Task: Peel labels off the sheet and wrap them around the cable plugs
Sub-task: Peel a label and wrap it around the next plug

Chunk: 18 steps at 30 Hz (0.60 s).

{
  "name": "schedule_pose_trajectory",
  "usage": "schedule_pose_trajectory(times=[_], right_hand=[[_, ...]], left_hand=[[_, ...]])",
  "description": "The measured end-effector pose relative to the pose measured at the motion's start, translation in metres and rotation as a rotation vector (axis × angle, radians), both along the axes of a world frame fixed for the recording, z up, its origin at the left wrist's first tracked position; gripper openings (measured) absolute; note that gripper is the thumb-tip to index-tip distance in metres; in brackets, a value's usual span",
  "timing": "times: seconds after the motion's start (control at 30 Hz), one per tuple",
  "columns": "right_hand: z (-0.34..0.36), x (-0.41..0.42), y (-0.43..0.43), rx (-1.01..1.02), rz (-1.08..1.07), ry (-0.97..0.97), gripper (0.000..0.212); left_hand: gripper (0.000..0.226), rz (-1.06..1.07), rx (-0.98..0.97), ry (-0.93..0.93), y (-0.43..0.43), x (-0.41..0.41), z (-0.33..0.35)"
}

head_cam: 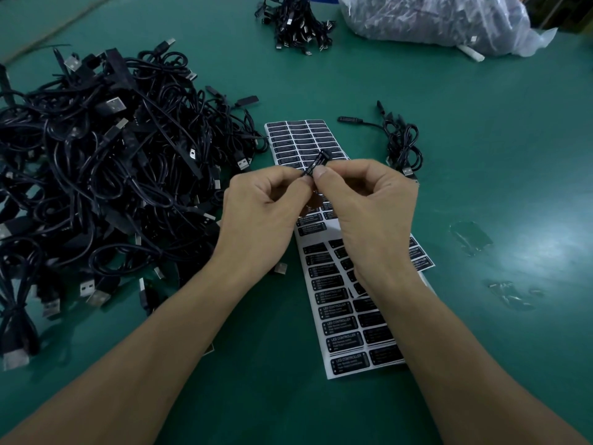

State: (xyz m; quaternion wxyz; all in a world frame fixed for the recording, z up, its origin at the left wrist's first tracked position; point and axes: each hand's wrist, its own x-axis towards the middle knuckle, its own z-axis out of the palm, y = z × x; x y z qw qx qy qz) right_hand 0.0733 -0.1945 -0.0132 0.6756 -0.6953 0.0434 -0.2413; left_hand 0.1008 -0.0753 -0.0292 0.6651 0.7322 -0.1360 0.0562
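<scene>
I held one small black plug (322, 154) up in the air, in the middle of the green table (481, 130), just above the label sheet (345, 319). My left hand (266, 213) pinched the near end of the plug between thumb and finger. My right hand (369, 207) pinched it just beside, with the thumb pressing on the label (313, 167). My other fingers were curled in and held nothing. The label with its white words was on the plug, and I think I was rolling it round. To do this well, I needed my left hand to hold the plug steady. My right thumb had to rub along the label so it lay flat with no bumps. The edges had to meet straight, not crooked, and the last edge needed a good hard press so it would not pop up. I could not see the back of the plug, so I could not tell if the label went all the way round. The big heap of cables (96, 175) lay to the left, and a small bundle (402, 146) lay to the right.
</scene>
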Motion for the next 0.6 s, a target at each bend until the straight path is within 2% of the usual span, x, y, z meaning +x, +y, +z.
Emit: schedule_pose_trajectory(times=[0.27, 0.6], right_hand=[[-0.0007, 0.0029, -0.0007, 0.085, 0.012, 0.036, 0.010], [-0.0002, 0.0032, -0.0023, 0.059, -0.008, 0.034, 0.012]], left_hand=[[0.018, -0.012, -0.017, 0.005, -0.0005, 0.0001, 0.0000], [0.018, -0.010, -0.017, -0.014, -0.0014, -0.0006, -0.0009]])
